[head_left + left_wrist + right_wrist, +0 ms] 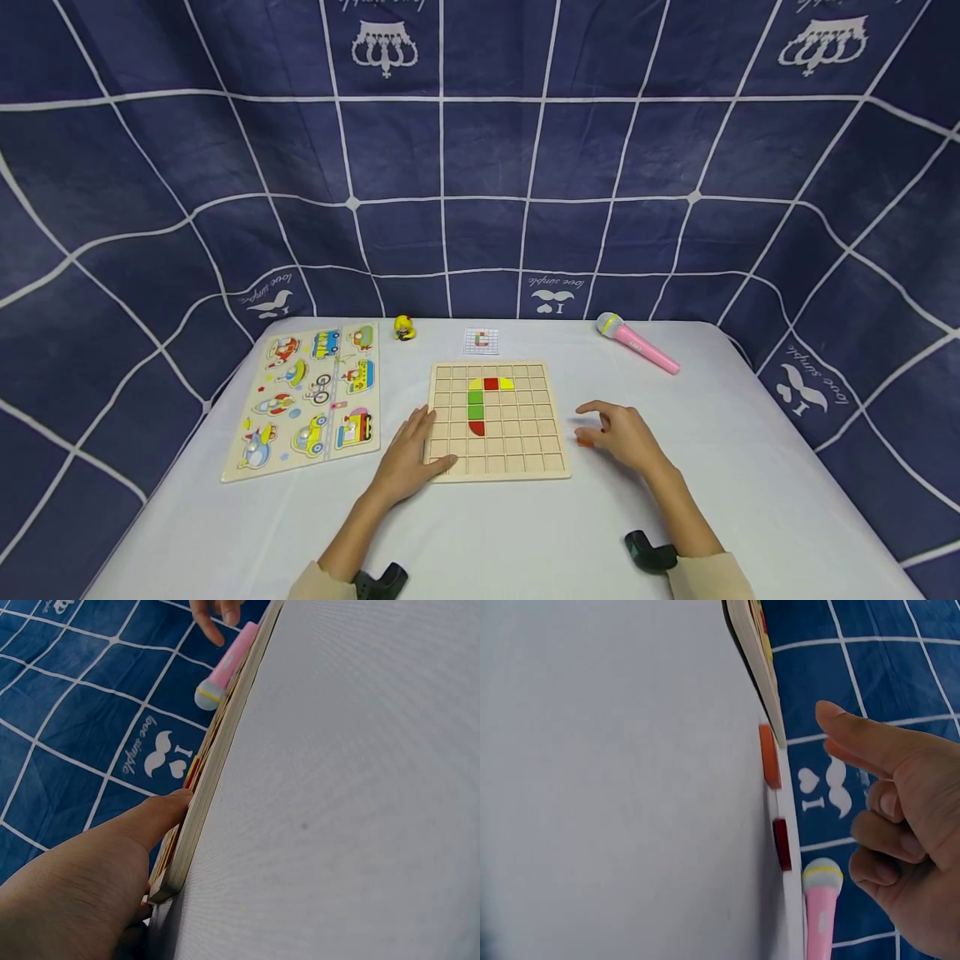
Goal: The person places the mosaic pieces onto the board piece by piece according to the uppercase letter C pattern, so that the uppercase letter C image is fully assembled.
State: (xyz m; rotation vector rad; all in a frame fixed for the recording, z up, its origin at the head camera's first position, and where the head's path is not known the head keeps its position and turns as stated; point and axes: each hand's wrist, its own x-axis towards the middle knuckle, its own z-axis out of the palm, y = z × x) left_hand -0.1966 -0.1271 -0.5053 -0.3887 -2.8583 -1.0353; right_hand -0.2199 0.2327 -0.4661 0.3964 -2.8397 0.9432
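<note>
A wooden grid board (525, 442) lies on the table, with a red square (491, 384), two yellow rounded pieces (507, 383), green squares (476, 404) and a red rounded piece (477, 428) in its cells. My left hand (405, 462) rests along the board's left edge, fingers extended and thumb (169, 810) on its near edge. To the right of the board, my right hand (622, 435) hovers with thumb and index finger apart, the other fingers curled, holding nothing visible. Below it lie an orange piece (770, 756) and a dark red piece (782, 844).
A picture puzzle board (300, 400) with vehicle shapes lies at the left. Behind the grid board are a small yellow figure (403, 327) and a pattern card (482, 341). A pink toy microphone (641, 343) lies at the back right. A blue checked curtain (480, 158) surrounds the white table.
</note>
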